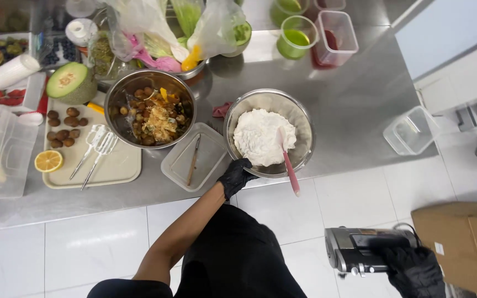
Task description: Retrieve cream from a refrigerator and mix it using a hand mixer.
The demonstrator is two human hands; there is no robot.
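**Left hand on the dough bowl, right hand on the steel appliance**

From my feed, a brown cardboard box (465,243) sits at the near right on the white tiled floor, with a small pale label on its side. Far across the steel counter (354,110), clear plastic bags (161,27) bulge with green and pink produce.

My left hand (235,175), in a black glove, is clamped on the near rim of a steel bowl (269,132) at mid-counter. The bowl holds a white mound of dough (260,137), and a pink spatula (288,163) leans in it, its handle sticking out over the near edge.

My right hand (415,270), also gloved, is closed around a steel appliance (360,251) held low at the near right, beside the box. The hands are well apart.

Left of the dough bowl, a second steel bowl (150,107) holds mixed brown fruit pieces. Between the two bowls lies a clear lid (194,157) with a thin utensil on it. A beige tray (92,160) further left carries small brown fruits, half a lemon (48,161) and two whisk beaters. Far right stand a green cup (295,37) and a clear tub with red liquid (335,38); an empty clear tub (412,129) sits at the counter's right edge.
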